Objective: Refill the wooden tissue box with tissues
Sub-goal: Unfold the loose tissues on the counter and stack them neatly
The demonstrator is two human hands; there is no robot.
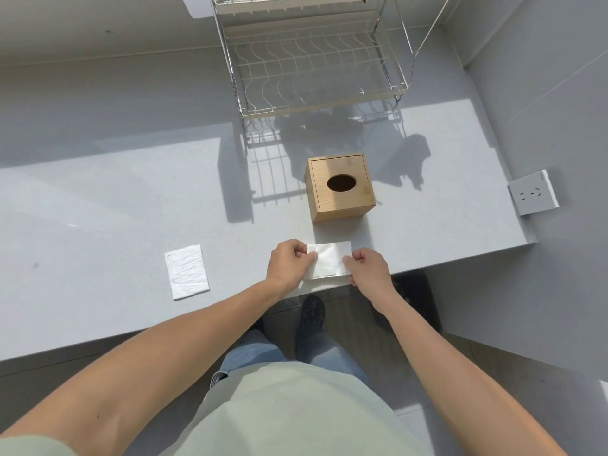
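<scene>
The wooden tissue box (340, 189) stands upright on the grey counter (115, 209), its lid on and the oval slot in the top dark. Just in front of it, at the counter's front edge, lies a white stack of tissues (330, 260). My left hand (289, 263) pinches the stack's left end and my right hand (370, 269) pinches its right end, both with fingers closed on it. A second white folded tissue stack (187, 272) lies flat on the counter to the left, apart from my hands.
A metal wire dish rack (316, 70) stands behind the box and casts shadows on the counter. A white wall socket (533, 192) sits at the right end. The counter's front edge runs just below my hands, with the floor and my shoe beneath.
</scene>
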